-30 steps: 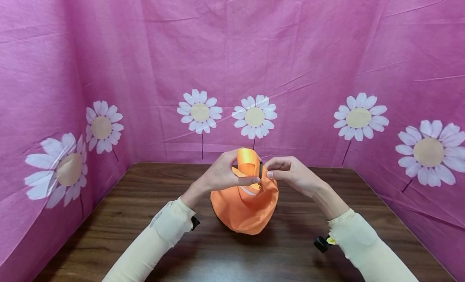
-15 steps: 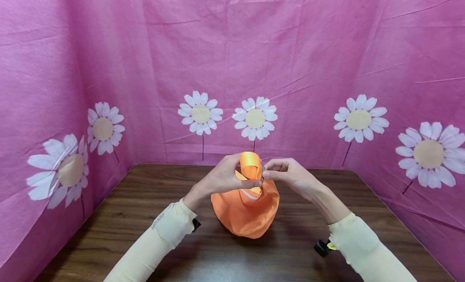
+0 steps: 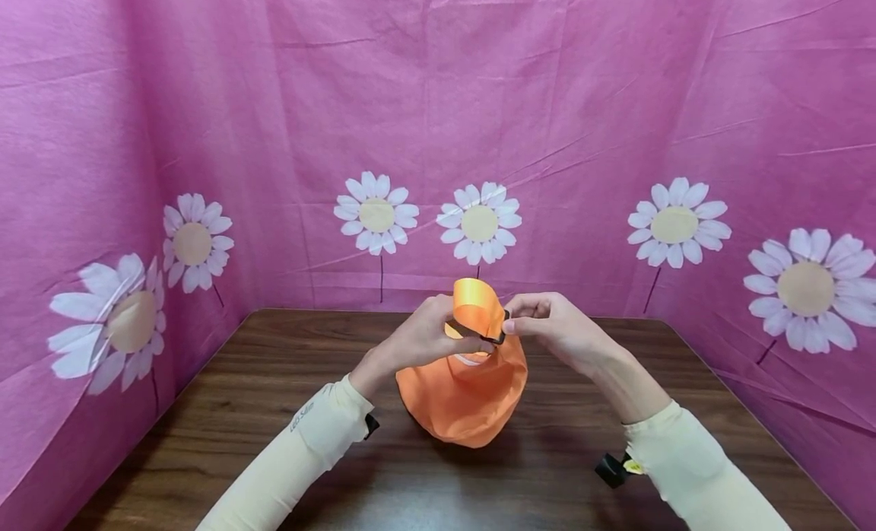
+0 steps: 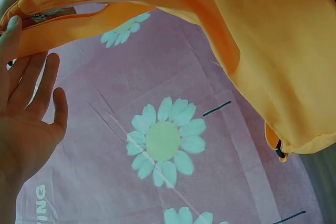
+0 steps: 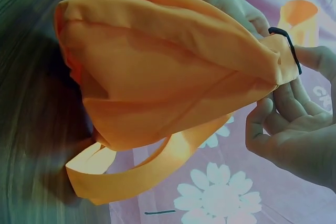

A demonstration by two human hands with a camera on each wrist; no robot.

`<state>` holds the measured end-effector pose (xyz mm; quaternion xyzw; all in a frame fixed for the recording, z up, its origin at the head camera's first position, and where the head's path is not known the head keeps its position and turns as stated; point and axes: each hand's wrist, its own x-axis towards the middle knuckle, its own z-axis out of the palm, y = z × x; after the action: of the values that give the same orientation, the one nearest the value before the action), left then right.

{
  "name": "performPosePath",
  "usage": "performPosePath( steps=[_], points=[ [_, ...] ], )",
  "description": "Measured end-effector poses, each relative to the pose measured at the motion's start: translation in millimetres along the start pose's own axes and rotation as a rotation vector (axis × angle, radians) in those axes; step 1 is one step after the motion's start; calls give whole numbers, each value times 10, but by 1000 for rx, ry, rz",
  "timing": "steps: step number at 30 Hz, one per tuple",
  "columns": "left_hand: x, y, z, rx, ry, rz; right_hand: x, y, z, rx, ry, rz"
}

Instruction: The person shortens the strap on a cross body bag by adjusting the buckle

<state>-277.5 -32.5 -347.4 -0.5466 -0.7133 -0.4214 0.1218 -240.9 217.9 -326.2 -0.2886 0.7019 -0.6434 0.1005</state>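
An orange fabric sling bag (image 3: 461,405) sits upright on the table, its narrow top between both hands. My left hand (image 3: 426,335) grips that top end from the left, thumb in front. From the right, my right hand (image 3: 557,325) pinches a black buckle (image 5: 295,53) between thumb and fingers. A loop of shiny orange strap (image 3: 472,294) stands up over the buckle. In the left wrist view, a zipper (image 4: 39,18) shows along the bag near the left thumb. A wider strap (image 5: 136,182) hangs from the bag in the right wrist view.
The dark wooden table (image 3: 287,455) has a pink cloth (image 3: 547,97) with printed daisies around its back and sides. Black wrist cameras stick out below both sleeves, the right one (image 3: 611,470) over the table.
The buckle has turned and moved slightly right, so more of its black frame shows. My right fingers have come from the fabric onto the buckle. The strap loop now leans rightward.
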Motion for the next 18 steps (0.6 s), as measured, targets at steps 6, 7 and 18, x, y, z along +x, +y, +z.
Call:
performPosePath(
  steps=[6,7,18],
  points=[
    [6,-25,-71,279,52,154,-4,-54,-44,36,-8,-30],
    [2,-32,-83,326,56,157,-7,-61,-51,44,-4,-33],
    [-74,-232,-246,483,38,41,-145,-246,-217,305,20,-156]
  ],
)
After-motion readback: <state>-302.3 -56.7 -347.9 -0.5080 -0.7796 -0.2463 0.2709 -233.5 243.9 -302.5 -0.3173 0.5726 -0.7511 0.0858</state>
